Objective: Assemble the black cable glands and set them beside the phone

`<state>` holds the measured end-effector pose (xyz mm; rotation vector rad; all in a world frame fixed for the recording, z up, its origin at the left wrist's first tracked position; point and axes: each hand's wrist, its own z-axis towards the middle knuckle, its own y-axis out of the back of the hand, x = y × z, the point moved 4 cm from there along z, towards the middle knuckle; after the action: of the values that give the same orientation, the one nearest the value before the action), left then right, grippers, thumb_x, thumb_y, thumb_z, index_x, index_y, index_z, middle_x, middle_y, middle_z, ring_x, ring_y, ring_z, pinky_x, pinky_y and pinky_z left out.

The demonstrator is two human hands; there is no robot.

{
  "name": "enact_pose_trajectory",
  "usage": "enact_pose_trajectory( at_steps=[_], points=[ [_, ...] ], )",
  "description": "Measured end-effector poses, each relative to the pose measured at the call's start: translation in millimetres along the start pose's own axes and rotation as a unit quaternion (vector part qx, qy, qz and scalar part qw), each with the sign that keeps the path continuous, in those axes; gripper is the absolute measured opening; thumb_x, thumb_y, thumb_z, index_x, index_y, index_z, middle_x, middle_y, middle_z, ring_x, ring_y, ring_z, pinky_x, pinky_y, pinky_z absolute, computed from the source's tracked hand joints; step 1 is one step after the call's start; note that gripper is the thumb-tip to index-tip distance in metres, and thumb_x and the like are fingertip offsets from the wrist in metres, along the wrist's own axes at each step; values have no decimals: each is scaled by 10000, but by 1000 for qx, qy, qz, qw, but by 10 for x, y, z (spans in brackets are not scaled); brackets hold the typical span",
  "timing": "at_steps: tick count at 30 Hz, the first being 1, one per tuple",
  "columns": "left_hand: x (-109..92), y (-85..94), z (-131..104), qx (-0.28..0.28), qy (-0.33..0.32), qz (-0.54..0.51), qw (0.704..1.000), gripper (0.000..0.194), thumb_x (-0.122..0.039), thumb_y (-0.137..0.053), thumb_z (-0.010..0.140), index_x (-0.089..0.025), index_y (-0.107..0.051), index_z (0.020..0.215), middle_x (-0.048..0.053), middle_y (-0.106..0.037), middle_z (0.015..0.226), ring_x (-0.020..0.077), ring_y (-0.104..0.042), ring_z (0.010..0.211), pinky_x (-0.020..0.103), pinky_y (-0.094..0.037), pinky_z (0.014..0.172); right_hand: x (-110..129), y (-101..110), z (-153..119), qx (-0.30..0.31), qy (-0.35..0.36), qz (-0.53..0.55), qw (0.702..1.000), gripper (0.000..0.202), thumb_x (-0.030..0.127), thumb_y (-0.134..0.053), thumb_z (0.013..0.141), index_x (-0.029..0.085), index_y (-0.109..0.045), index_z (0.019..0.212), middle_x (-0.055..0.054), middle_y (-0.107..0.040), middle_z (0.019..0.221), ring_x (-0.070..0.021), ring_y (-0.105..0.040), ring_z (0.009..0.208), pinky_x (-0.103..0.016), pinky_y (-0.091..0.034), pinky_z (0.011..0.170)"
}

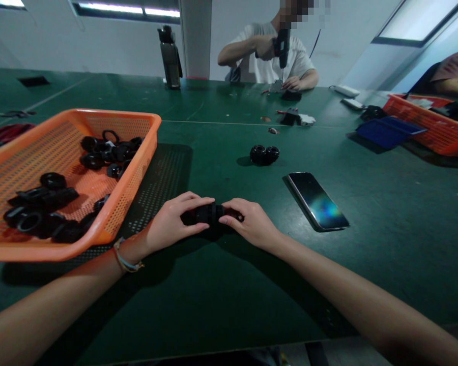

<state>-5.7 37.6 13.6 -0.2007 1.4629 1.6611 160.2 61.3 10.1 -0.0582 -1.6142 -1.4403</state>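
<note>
Between my two hands, just above the green table, is a black cylindrical plastic part (209, 214) with a raised ring around its middle. My left hand (175, 218) grips its left end, thumb below and fingers above. At the other end, the thumb and fingers of my right hand (252, 221) close on the narrower side. The fingers hide both ends of the part. Beyond my hands, a pair of round black parts (264, 154) stands side by side on the table.
An orange basket (116, 216) with several black parts stands on the left. On the right lies a phone (318, 201); farther off are a blue tray (389, 131) and another orange basket (435, 129). A dark bottle (170, 61) stands at the back. A person opposite holds a power drill (283, 48).
</note>
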Motion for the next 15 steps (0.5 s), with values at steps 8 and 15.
enact_pose_trajectory(
  at_steps=[8, 15],
  points=[
    [2, 15, 9, -6, 6, -9, 1000, 374, -334, -620, 774, -197, -607, 1123, 45, -619, 986, 159, -608, 880, 280, -493, 819, 4, 17, -26, -36, 12, 5, 999, 161, 216, -620, 796, 140, -618, 937, -49, -641, 847, -151, -567, 783, -297, -457, 692],
    [21, 8, 8, -7, 19, -28, 999, 386, -342, -631, 764, -203, -606, 1124, 50, -618, 988, 163, -606, 870, 279, -498, 797, -4, 20, -74, -67, 41, 43, 996, 335, 118, -657, 714, 186, -565, 1029, -42, -632, 947, -161, -584, 864, -300, -503, 680]
  ],
)
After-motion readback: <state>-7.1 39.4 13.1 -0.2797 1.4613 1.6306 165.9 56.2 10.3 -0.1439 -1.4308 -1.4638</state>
